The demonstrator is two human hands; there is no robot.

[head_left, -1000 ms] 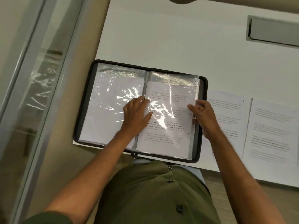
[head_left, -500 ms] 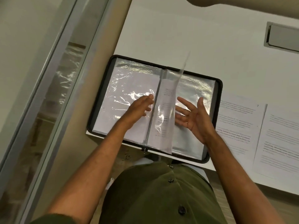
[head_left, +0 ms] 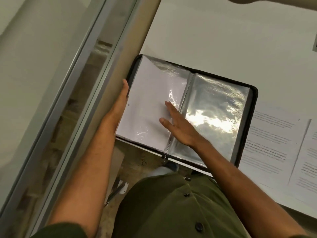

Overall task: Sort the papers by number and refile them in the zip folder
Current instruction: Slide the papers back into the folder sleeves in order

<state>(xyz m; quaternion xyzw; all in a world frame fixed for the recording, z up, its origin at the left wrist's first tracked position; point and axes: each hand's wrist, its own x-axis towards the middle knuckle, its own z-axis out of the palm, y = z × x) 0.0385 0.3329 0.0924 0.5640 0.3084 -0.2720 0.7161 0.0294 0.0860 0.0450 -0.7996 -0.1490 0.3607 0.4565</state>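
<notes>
the zip folder [head_left: 253,100] lies open at the near left corner of the white desk [head_left: 214,31]. the right hand [head_left: 178,124] rests flat on its left sleeve, fingers straight and spread. the left hand [head_left: 122,98] lies along the folder's left edge, fingers straight. two printed papers [head_left: 267,143] lie just right of it, and a glass partition [head_left: 72,100] stands close on the left.

Person wears an olive-green button-front shirt [head_left: 173,208] with short sleeves, cuffs just visible at the bottom corners, forearms bare. Two dark round buttons [head_left: 199,226] run down the placket, a smaller dark one above. Left hand [head_left: 121,98] and right hand [head_left: 178,124] bare, no rings, watch or gloves visible.
</notes>
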